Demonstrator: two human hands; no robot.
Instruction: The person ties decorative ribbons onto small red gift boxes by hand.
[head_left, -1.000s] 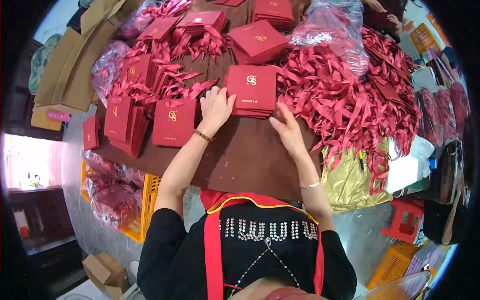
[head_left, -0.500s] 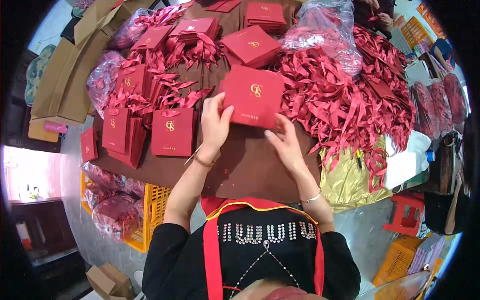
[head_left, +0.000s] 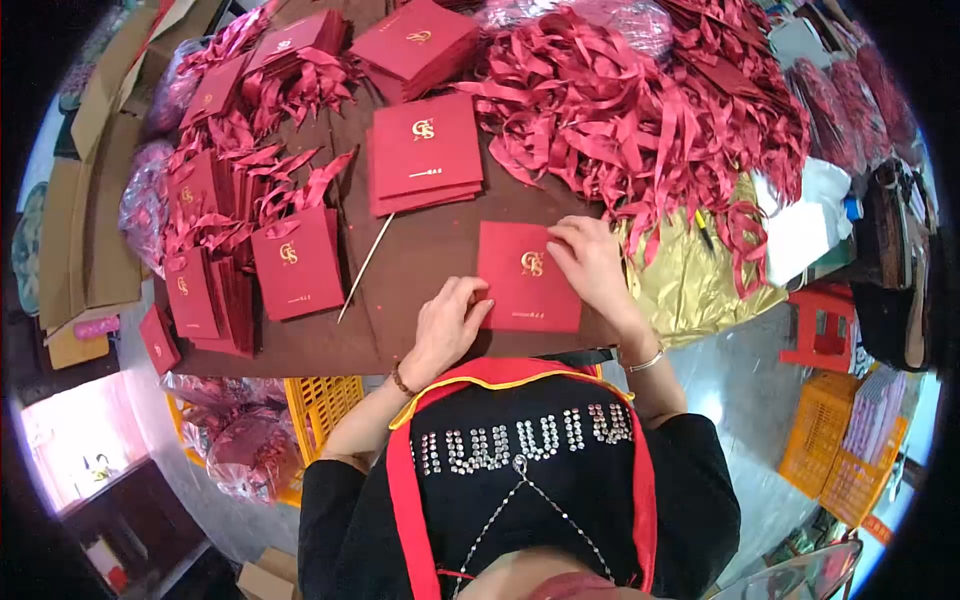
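Observation:
A flat red paper gift bag (head_left: 530, 295) with a gold logo lies at the front of the table, close to my body. My left hand (head_left: 452, 322) has its fingers curled at the bag's left edge. At the upper right edge, my right hand (head_left: 595, 265) grips the same bag between thumb and fingers. Just beyond, a small stack of red bags (head_left: 425, 155) rests on the brown cloth. A thin pale stick (head_left: 366, 268) slants from under that stack toward the table's front edge.
Loose red ribbons (head_left: 590, 110) are heaped at the right, beside gold wrapping sheet (head_left: 700, 280). Bags with ribbon handles (head_left: 297, 265) stand at the left. Cardboard boxes (head_left: 110, 200) flank the table. A yellow crate (head_left: 325, 405) sits below its front left edge.
Both hands have moved from bags held over the table's middle to one bag nearer my body. A stack now lies beyond it, and the pale stick shows fully. The view has shifted.

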